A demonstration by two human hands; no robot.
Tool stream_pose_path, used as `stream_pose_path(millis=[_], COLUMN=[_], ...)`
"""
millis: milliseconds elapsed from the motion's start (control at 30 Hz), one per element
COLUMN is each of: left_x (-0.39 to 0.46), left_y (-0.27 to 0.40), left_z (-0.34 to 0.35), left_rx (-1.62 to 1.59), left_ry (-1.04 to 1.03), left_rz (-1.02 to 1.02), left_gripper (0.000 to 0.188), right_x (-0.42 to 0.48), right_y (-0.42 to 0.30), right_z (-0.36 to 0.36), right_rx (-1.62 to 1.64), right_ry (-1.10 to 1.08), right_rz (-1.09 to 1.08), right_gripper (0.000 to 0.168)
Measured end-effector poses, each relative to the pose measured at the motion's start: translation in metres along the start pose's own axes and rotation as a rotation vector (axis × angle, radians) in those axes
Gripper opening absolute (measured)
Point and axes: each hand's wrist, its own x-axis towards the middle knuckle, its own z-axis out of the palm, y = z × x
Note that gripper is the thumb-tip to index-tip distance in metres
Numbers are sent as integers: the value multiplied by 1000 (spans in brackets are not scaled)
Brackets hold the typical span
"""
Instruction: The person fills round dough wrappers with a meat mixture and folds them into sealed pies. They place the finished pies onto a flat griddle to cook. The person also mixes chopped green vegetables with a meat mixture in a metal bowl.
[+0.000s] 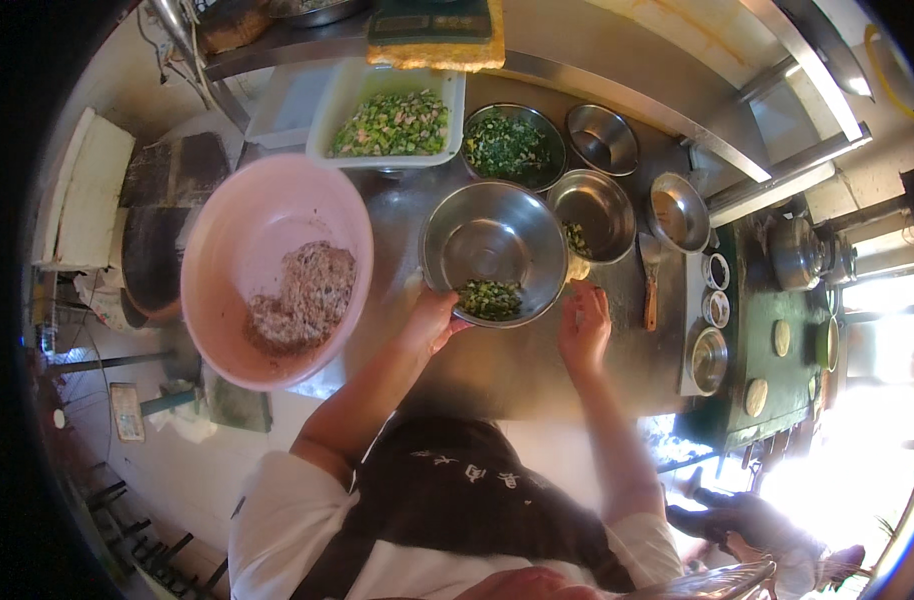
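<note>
A steel mixing bowl (494, 217) is in front of me, chopped green vegetables (490, 300) gathered at its near side. My left hand (432, 319) grips its rim at the lower left. Beside the opposite side of the rim is my right hand (586, 330), fingers bent; whether they touch the bowl or hold anything is unclear. A pale dough-like lump (578, 268) shows just beyond those fingertips. To the right, a smaller steel bowl (603, 206) has a little chopped green inside. On the left stands a pink plastic basin (232, 217) containing ground meat filling (307, 292).
Behind are a white tub (457, 124) of chopped vegetables and a bowl of dark greens (505, 146). A wooden-handled scraper (649, 304) lies on the steel table (494, 375). Overhead runs a steel shelf (577, 52). Flat dough pieces (757, 397) rest on a green surface at right.
</note>
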Motion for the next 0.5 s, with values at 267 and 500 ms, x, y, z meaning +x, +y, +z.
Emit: stream_pose_path(millis=[267,500], left_x=[-6,-20], left_y=[-5,10], left_z=[-17,-11], left_rx=[-29,-175], left_ry=[162,132], left_rz=[-9,56], left_gripper=[42,43], right_x=[165,239], right_y=[76,95], right_z=[106,198], right_rx=[890,1022], right_ry=[-296,70], right_rz=[901,1090], right_gripper=[19,25])
